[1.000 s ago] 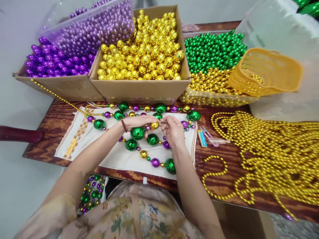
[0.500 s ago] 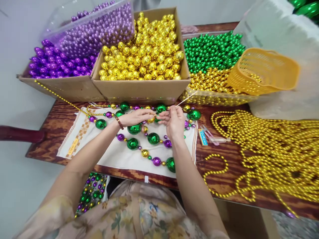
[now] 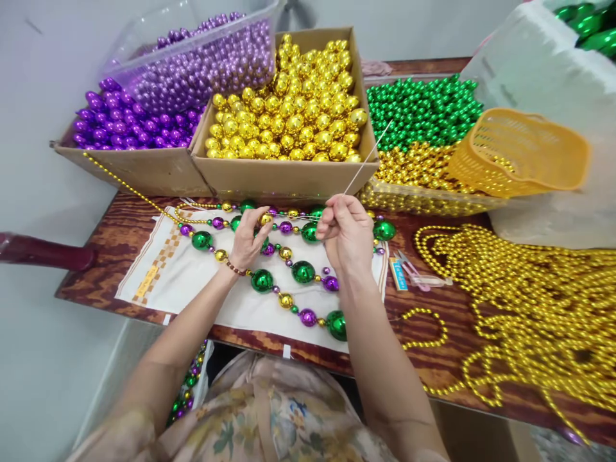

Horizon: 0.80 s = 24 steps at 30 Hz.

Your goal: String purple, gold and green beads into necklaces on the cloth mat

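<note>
My left hand (image 3: pixel 248 242), with a brown bead bracelet at its wrist, pinches a gold bead (image 3: pixel 265 219) between thumb and fingers above the white towel. A thin pale thread (image 3: pixel 301 218) stretches from that bead to my right hand (image 3: pixel 347 228). The right fingers are closed on a long thin needle (image 3: pixel 368 157), which points up and to the right past the carton. Under and around both hands lie strings of green, purple and gold beads, among them a large green bead (image 3: pixel 303 272) and a purple bead (image 3: pixel 308 317).
Behind the towel (image 3: pixel 158 289) stand a carton of gold beads (image 3: pixel 289 176), purple beads (image 3: pixel 110 122) and green beads (image 3: pixel 418 109). A yellow basket (image 3: pixel 529 154) tilts at the right. Small scissors (image 3: pixel 411 273) lie beside gold bead chains (image 3: pixel 543 308).
My left hand has moved left, away from my right hand, with the gold bead. The thread now shows stretched between them, and the needle points more steeply upward. The view has shifted slightly.
</note>
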Motion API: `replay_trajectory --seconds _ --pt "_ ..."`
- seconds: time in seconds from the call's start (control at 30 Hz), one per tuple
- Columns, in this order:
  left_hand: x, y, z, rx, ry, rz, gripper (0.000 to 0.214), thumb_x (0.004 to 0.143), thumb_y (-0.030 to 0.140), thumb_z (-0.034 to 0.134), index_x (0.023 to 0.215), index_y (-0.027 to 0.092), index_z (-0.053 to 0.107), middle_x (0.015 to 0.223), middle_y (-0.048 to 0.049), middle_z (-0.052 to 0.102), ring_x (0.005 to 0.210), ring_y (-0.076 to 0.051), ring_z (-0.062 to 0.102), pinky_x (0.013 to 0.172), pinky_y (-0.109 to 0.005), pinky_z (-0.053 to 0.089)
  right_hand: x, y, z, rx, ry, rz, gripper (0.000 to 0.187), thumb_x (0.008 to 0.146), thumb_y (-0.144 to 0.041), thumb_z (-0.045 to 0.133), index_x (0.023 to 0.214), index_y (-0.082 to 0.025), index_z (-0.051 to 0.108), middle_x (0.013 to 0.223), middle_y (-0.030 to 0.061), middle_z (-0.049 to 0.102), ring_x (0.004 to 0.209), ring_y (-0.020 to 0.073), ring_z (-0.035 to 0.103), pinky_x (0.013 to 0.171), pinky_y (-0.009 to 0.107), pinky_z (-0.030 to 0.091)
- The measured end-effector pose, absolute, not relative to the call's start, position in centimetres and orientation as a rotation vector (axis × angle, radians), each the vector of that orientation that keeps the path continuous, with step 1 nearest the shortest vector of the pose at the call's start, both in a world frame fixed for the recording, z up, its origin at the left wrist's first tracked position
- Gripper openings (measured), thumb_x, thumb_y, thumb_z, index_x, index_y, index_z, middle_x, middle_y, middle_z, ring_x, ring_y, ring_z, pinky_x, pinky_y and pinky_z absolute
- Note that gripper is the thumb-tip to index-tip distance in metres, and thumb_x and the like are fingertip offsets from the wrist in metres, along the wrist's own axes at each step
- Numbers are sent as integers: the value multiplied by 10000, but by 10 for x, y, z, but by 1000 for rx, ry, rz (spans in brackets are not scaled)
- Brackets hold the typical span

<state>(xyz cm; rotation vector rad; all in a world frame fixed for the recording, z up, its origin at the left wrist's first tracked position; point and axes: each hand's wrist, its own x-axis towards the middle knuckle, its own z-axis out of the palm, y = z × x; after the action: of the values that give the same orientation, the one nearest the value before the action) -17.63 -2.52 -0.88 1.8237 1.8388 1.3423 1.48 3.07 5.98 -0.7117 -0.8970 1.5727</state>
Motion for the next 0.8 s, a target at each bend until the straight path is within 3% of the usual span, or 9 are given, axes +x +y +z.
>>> replay_trajectory --seconds 0.2,0.4,0.5,0.63,0.8 --pt "-174 -37 -32 1292 2012 1591 422 1007 501 341 1341 246 367 1181 -105 546 988 -170 652 872 -306 504 7 22 70 -622 -885 1628 254 767 -417 783 786 -219 625 570 -80 570 433 58 544 371 142 434" --pt "-189 -48 -38 1153 2281 1592 276 966 385 474 1161 193 440 1134 -109 558 1047 -192 578 962 -354 465 -9 7 38 -703 -934 1711 270 756 -428 785 813 -185 682 601 -40 645 456 84 601 397 165 508" --pt "-198 -55 -33 1266 2406 1464 193 942 296 490 1094 177 485 1103 -121 574 1052 -219 555 980 -383 445 -15 -2 19 -787 -961 1742 282 746 -433 781 820 -176 689 604 -35 645 439 89 594 398 184 523" --pt "-208 -64 -25 1427 2630 1013 183 910 289 536 1053 184 583 1090 -131 590 1081 -292 547 977 -466 427 -14 -9 1 -829 -964 1786 290 746 -429 776 862 -177 692 638 -25 653 498 98 629 446 191 549" --pt "-224 -68 -24 1547 2600 821 245 923 293 510 1085 156 635 1100 -152 572 1017 -270 591 899 -394 486 -6 -14 -11 -843 -972 1900 339 728 -390 793 972 -180 687 750 12 718 661 138 712 596 248 611"
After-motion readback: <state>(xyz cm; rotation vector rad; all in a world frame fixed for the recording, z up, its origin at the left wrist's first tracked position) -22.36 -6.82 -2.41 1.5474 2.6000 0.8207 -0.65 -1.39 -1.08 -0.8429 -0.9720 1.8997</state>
